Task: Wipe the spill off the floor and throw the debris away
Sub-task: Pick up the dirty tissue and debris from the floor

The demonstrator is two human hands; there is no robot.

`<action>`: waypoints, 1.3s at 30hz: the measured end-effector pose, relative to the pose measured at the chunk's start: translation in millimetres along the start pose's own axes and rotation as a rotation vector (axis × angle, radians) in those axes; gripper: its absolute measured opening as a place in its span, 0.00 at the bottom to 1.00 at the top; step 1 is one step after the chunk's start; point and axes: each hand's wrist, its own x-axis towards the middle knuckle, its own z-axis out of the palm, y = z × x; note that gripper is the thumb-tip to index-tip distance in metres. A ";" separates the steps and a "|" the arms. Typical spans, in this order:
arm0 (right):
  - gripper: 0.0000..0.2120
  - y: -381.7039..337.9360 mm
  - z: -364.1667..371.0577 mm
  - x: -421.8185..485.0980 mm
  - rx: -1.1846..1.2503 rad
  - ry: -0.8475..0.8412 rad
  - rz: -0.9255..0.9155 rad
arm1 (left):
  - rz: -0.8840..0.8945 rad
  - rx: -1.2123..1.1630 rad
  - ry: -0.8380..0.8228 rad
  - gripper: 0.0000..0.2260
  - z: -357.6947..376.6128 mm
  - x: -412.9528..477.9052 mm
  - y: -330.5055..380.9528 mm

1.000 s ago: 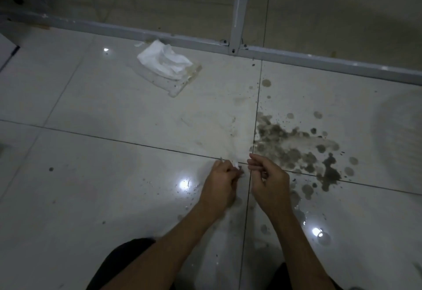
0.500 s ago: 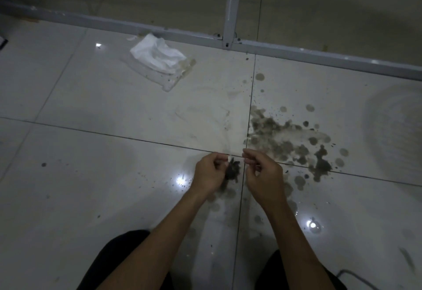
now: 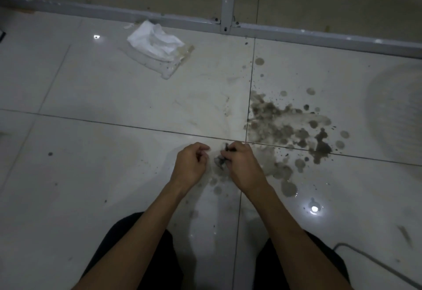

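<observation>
Shiny white floor tiles (image 3: 114, 97), a grey metal frame (image 3: 319, 36) behind, dim light, maybe a cable (image 3: 365, 260).

Now debris (image 3: 221, 161) w/ right hand (image 3: 244, 166), left hand (image 3: 190, 166) let go.

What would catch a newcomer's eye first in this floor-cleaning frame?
The dark splattered spill on the pale floor tiles, right of centre, stands out most. Just left of it, the right hand pinches a small dirty wad, with the left hand curled beside it. A crumpled white tissue lies farther off, by the metal frame.
</observation>
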 end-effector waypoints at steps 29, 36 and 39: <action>0.10 -36.3 25.4 -29.6 -0.295 -0.109 -0.284 | -0.040 -0.004 0.118 0.11 -22.0 -25.9 -34.1; 0.12 -41.6 11.5 -47.3 -0.353 -0.106 -0.360 | -0.019 0.019 0.100 0.11 -15.4 -25.4 -32.3; 0.09 -33.5 1.5 -24.4 -0.347 -0.072 -0.196 | -0.013 0.021 0.082 0.11 -14.1 -26.4 -31.8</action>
